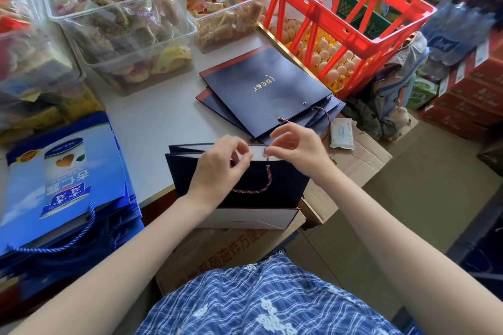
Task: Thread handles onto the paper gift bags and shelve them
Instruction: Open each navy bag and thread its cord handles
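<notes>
Navy paper gift bag (272, 187) stands open-mouthed just below both hands, its top edge running left-right, left hand (220, 163) pinching the rim, right hand (296, 149) pinching the braided rope handle (265, 179) nearest the hole

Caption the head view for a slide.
Both hands, left hand and right hand, work a twisted cord handle into a navy paper gift bag beside stacked flat bags.
</notes>
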